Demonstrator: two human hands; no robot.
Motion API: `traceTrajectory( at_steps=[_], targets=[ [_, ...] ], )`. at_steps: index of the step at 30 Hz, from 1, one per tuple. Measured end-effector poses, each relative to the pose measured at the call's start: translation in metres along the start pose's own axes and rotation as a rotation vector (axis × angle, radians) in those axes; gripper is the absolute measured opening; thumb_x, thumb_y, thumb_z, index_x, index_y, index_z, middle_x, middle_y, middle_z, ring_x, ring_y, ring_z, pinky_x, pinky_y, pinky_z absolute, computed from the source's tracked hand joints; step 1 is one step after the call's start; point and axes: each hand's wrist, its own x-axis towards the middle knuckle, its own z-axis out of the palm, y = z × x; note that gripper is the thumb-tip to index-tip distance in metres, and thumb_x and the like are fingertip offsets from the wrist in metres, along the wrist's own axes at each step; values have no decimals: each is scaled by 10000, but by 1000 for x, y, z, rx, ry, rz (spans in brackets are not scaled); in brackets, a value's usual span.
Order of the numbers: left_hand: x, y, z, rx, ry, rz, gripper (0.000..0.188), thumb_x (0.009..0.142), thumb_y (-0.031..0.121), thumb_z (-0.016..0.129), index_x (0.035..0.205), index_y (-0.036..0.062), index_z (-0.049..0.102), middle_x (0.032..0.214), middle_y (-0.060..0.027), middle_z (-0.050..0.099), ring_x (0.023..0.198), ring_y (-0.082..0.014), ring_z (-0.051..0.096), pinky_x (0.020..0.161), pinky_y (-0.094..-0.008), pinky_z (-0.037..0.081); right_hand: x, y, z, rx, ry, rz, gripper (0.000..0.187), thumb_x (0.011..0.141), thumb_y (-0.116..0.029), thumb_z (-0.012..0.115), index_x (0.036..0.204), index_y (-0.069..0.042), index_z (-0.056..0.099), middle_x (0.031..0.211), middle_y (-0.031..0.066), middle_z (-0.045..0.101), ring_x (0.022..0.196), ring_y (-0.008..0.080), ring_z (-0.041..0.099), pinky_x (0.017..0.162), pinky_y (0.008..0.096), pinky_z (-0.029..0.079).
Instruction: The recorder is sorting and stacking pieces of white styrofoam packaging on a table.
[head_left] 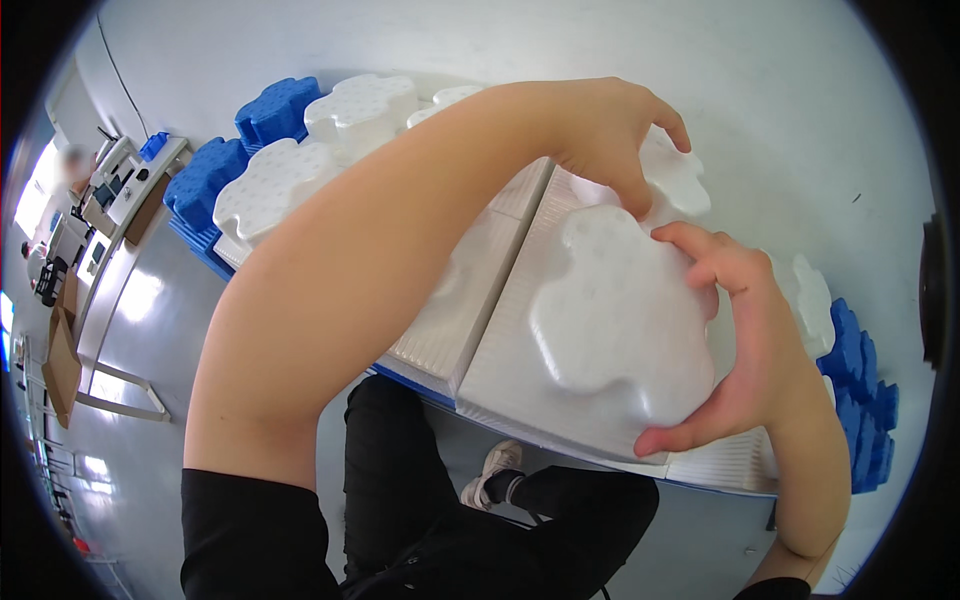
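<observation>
A white, flower-shaped plastic shell (pixel 600 310) with a scalloped rim and small dimples sits over stacked ribbed white pieces in front of me. My right hand (pixel 745 320) curls round its right side, fingers at the far edge and thumb at the near edge. Crossing from the left, my left hand (pixel 615 140) arches over a similar white shell (pixel 680 180) just behind, with its thumb and a finger on opposite sides. Part of that farther shell is hidden by the hand.
More white shells (pixel 275 185) and blue ones (pixel 205 180) stand stacked at the far left. Further blue stacks (pixel 860 400) are at the right, by a pale wall (pixel 800 130). A long workbench (pixel 150 190) and a blurred person (pixel 78 170) appear at left.
</observation>
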Motion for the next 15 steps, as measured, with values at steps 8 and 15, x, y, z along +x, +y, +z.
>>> traceTrajectory(
  at_steps=[8, 15],
  targets=[
    [10, -4, 3, 155, 191, 295, 828, 712, 356, 896, 1483, 145, 680, 1381, -203, 685, 1215, -380, 700, 955, -479, 590, -7, -10, -11, -80, -16, -89, 1384, 384, -526, 1139, 1506, -158, 416, 1504, 234, 571, 1281, 365, 630, 1103, 481, 482],
    [33, -26, -4, -244, 317, 283, 683, 850, 421, 821, 1426, 72, 707, 1476, -204, 669, 1181, -353, 737, 1010, -440, 590, 48, -60, -32, 462, 658, 534, 1479, 329, -971, 891, 1411, -25, 543, 1440, 183, 596, 1382, 301, 606, 1171, 397, 488]
  ],
)
